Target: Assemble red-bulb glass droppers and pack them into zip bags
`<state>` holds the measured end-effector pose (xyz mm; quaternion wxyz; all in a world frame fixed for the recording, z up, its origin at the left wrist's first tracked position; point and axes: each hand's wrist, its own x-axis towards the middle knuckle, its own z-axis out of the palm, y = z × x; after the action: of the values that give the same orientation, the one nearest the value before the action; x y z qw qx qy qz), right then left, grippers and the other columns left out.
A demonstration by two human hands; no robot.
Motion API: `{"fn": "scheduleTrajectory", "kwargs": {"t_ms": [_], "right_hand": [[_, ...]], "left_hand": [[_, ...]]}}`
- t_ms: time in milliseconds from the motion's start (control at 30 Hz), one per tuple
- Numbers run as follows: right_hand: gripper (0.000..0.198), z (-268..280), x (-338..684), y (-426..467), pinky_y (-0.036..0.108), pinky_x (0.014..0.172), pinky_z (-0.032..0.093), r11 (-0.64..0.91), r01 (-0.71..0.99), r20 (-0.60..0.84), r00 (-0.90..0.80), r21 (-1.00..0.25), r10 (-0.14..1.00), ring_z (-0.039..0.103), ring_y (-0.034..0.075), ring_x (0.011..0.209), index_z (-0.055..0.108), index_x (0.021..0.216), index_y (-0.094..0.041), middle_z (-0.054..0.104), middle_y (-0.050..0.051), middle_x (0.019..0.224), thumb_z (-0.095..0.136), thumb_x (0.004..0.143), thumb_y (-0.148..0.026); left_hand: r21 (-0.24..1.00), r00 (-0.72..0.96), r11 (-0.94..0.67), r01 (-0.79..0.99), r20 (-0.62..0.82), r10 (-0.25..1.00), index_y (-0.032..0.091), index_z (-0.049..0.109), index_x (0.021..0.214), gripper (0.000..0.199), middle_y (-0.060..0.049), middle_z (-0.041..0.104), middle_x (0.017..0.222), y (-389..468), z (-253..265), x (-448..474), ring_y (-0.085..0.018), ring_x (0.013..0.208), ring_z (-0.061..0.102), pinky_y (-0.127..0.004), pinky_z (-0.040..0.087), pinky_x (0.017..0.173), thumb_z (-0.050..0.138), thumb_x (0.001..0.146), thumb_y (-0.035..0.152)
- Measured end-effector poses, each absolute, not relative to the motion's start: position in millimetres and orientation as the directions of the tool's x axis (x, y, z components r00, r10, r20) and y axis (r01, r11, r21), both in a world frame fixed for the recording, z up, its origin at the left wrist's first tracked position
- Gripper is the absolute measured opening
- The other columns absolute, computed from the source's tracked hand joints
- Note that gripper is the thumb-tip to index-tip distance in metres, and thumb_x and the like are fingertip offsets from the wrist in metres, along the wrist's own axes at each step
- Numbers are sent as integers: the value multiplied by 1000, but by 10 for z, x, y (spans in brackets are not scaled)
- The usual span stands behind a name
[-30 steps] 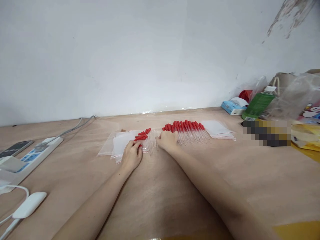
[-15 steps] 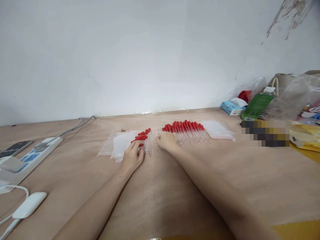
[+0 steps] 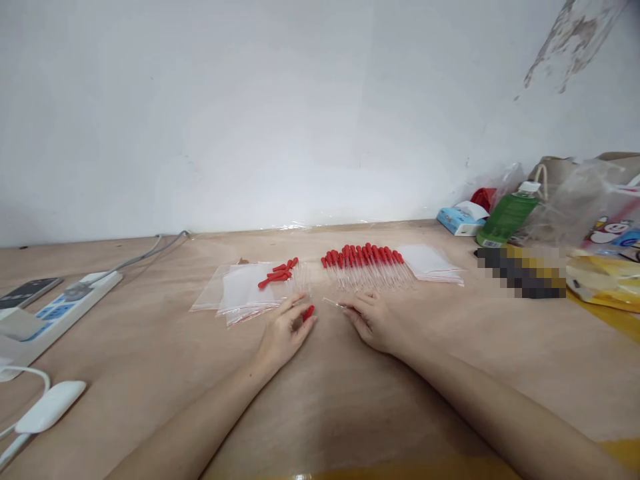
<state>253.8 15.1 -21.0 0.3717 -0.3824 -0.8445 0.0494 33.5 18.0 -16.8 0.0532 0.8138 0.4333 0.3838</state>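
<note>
Facing across a gap, the left hand [image 3: 285, 335] pinches a red bulb [image 3: 309, 312], the right hand [image 3: 375, 323] a clear tube [image 3: 331, 303].
The tube lies roughly crosswise, free end toward the bulb.

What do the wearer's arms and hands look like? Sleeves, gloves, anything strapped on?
Both the left hand and right hand are ungloved. No sleeves show on the left forearm or right forearm. No watch, bracelet, ring or attached cable visible.
</note>
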Motion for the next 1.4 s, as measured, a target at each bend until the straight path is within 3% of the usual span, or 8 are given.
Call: {"fn": "scheduleTrajectory", "kwargs": {"t_ms": [100,400,667,833,967,1200,1400], "right_hand": [[21,-222,2505,148,32,78,35,722,603,598,-455,-339,660,57,15,82,56,100,-19,64,6,92,39,87,-20],[19,-201,2447,97,32,76,30,753,586,587,-509,-298,629,53,12,67,58,92,-18,64,2,77,40,86,-20],[19,-168,2477,138,30,71,27,752,575,509,-564,-323,650,50,10,62,59,87,-19,61,0,72,41,85,-16],[22,-152,2503,183,31,70,24,790,584,542,-609,-189,579,50,11,63,60,88,-20,62,1,74,40,84,-14],[26,-164,2477,165,32,70,22,787,608,576,-608,-104,547,49,12,62,61,89,-20,62,2,74,39,81,-10],[22,-214,2407,124,31,69,22,778,603,582,-573,-177,577,48,11,60,60,87,-18,63,2,74,40,79,-10],[21,-223,2391,92,30,70,22,759,613,502,-597,-219,626,48,11,58,59,84,-18,65,2,74,41,77,-8]], "left_hand": [[400,377,-640,657,561,737,19,62,94,18,-9,57,112,143,-161,352,-18,99,57,-34,48,85,50,82,26],[425,386,-653,627,558,734,18,61,95,19,-8,59,112,158,-171,340,-17,98,57,-32,46,86,47,84,25],[477,434,-630,612,464,772,19,59,91,19,-3,64,85,150,-173,313,-14,77,59,-26,46,70,42,87,26],[531,484,-620,577,389,784,19,57,91,19,-1,61,83,132,-156,310,-12,77,57,-24,45,70,40,88,28],[502,517,-636,586,373,770,19,56,88,18,-2,58,81,122,-127,321,-13,75,55,-24,43,69,41,87,28],[472,594,-690,548,360,719,18,53,88,17,-2,57,81,119,-126,323,-12,74,52,-24,42,68,38,88,25],[461,663,-736,497,345,664,17,54,87,18,-4,56,80,115,-122,315,-13,73,52,-24,42,66,38,89,26]]}}
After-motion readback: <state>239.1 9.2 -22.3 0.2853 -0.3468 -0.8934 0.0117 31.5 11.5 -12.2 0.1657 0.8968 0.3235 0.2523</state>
